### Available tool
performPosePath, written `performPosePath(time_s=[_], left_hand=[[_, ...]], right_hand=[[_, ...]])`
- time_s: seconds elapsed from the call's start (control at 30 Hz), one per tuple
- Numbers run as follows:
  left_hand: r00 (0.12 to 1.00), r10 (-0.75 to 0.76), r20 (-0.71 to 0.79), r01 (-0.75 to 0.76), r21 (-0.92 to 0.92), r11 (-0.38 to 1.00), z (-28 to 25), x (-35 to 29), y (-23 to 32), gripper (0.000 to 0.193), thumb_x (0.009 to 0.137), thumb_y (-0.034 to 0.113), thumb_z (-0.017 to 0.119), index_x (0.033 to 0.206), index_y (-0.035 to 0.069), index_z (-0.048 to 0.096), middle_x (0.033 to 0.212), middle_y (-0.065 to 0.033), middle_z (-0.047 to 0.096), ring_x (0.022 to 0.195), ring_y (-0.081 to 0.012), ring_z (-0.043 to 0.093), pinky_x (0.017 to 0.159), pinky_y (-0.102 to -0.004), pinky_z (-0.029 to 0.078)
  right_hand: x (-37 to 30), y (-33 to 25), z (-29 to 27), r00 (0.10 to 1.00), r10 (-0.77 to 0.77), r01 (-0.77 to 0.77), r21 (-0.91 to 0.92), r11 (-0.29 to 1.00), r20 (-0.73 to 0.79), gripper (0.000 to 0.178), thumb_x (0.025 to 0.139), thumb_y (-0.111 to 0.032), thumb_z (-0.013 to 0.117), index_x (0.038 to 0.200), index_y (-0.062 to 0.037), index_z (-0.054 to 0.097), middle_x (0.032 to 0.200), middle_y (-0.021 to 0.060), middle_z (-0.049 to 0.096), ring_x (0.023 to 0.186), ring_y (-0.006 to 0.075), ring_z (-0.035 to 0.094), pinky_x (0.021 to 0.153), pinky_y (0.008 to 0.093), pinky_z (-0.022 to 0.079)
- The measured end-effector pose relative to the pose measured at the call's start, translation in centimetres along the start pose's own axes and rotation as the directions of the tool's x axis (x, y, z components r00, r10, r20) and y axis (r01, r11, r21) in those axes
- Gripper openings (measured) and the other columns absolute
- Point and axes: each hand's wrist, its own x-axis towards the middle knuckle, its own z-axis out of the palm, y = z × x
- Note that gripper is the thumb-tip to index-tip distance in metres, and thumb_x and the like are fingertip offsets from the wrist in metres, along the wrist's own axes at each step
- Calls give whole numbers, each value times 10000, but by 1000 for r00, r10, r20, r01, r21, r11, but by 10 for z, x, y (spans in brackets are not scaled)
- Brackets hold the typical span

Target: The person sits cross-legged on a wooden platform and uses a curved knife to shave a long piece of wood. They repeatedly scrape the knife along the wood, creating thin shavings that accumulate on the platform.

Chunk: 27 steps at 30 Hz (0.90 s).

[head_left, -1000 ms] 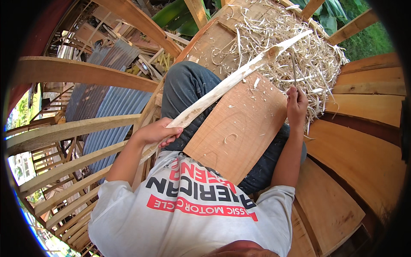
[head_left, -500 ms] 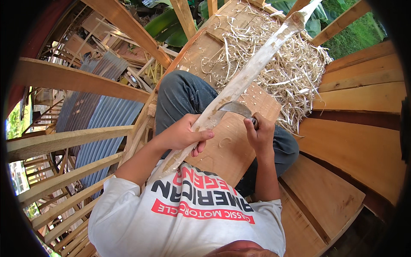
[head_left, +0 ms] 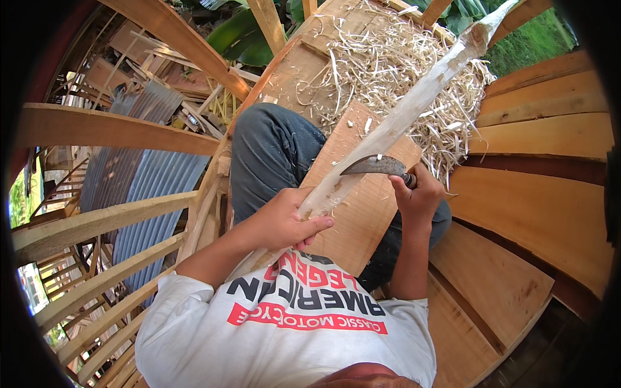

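Note:
A long pale peeled wooden pole [head_left: 414,103] slants from my chest up to the far right. My left hand [head_left: 288,220] is wrapped round its near part, thumb lying across the top. In my right hand [head_left: 419,197] is the dark handle of a curved knife [head_left: 372,165]. Its sickle-shaped blade points left and lies against the pole just beyond my left hand. Beneath the pole a flat wooden board [head_left: 359,216] rests across my lap, between my bent knees in dark jeans. A few small chips lie on the board.
A heap of curled wood shavings [head_left: 388,71] covers the far planks. Wide boards [head_left: 537,213] stand along the right. Slatted wooden rails [head_left: 110,213] run down the left, with corrugated sheets [head_left: 158,207] and scrap wood [head_left: 187,97] beyond them.
The pole has shifted, its far end now farther right. My right hand and the knife have moved right and slightly nearer. My left hand keeps its grip, slightly lower.

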Motion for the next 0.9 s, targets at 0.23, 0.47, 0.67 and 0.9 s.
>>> performPosePath(time_s=[0.23,0.47,0.67,0.9], left_hand=[[1000,10,12,-10,29,1000,-2,-2,1,191,876,137,651,951,-12,558,611,-20,571,476,-63,550,438,-208,465],[983,-4,184,-4,45,999,9,-2,-11,329,886,192,637,1145,-2,578,603,-29,573,452,-61,520,426,-215,444],[992,-58,112,64,-56,996,0,8,-8,243,880,200,656,944,-18,570,592,-22,565,459,-68,539,415,-214,454],[999,-20,30,17,69,997,-1,0,-15,263,879,217,662,957,-20,577,591,-21,573,472,-63,551,436,-210,453]], right_hand=[[16,0,-2,992,48,-44,35,998,-115,645,738,-636,661,590,-32,490,461,56,385,415,228,375,417,355,315],[48,72,-27,843,475,-408,276,870,-252,588,919,-472,541,644,47,511,477,33,347,505,126,323,474,349,275],[-16,-4,-14,986,151,-161,194,968,64,562,798,-512,674,608,-8,515,463,79,377,420,221,379,434,349,321],[-18,-6,-3,989,136,-137,17,990,50,623,727,-603,691,577,-33,491,461,97,408,416,287,442,435,375,367]])
